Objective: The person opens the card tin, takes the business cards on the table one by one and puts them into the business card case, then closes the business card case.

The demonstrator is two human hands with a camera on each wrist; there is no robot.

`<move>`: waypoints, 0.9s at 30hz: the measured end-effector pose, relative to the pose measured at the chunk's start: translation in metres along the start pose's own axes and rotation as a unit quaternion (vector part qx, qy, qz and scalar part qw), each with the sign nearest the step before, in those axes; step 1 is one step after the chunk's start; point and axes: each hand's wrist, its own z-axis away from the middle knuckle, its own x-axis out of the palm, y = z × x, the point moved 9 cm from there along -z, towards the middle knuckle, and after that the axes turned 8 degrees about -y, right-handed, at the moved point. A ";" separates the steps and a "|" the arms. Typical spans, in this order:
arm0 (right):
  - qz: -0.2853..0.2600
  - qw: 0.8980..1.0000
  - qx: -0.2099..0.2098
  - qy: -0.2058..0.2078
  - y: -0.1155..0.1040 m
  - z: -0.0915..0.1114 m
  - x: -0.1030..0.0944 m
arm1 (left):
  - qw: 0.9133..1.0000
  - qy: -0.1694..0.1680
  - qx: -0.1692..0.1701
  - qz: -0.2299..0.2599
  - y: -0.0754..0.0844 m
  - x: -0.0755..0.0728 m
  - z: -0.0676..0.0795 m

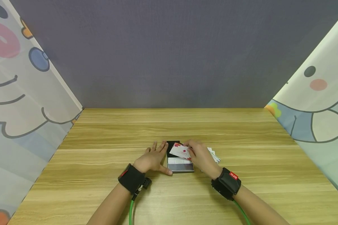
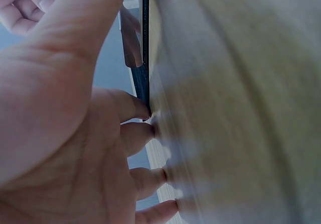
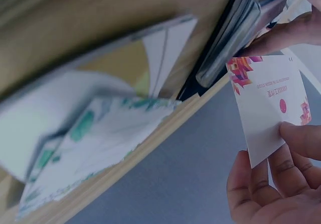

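My right hand [image 1: 199, 155] pinches a white business card [image 1: 179, 150] with red and orange floral corners, thumb on its face and fingers behind. The card is tilted above a black card holder [image 1: 173, 145] that lies on the table. Across the holder's near part is a shiny silvery strip [image 1: 181, 167], with a pale printed card edge just beyond it. My left hand [image 1: 151, 159] rests at the holder's left side, fingers spread, fingertips on the wood and thumb at its near left corner. The right wrist view shows the card's printed face [image 3: 273, 96].
Right of the holder, partly behind my right hand, lies a spread of white cards with green patterns [image 1: 214, 155]. The right wrist view shows another card with a gold area [image 3: 120, 61] among them. A grey panel [image 1: 169, 62] stands behind the wooden table [image 1: 101, 131].
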 end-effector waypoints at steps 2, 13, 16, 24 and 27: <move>0.001 1.000 -0.007 -0.003 -0.002 0.000 0.003 | 1.000 0.000 -0.001 -0.001 0.000 0.000 0.000; -0.015 0.998 -0.026 -0.046 -0.005 -0.002 0.017 | 1.000 -0.001 -0.003 0.005 0.001 -0.001 0.001; -0.010 0.998 -0.028 -0.056 -0.006 -0.002 0.020 | 1.000 -0.002 -0.003 0.003 0.001 -0.001 0.001; -0.003 0.996 -0.048 -0.073 -0.008 0.000 0.027 | 1.000 -0.002 -0.004 0.000 -0.001 0.000 -0.001; 0.012 0.995 -0.061 -0.074 -0.009 0.000 0.028 | 1.000 -0.002 -0.004 0.001 -0.002 0.000 0.000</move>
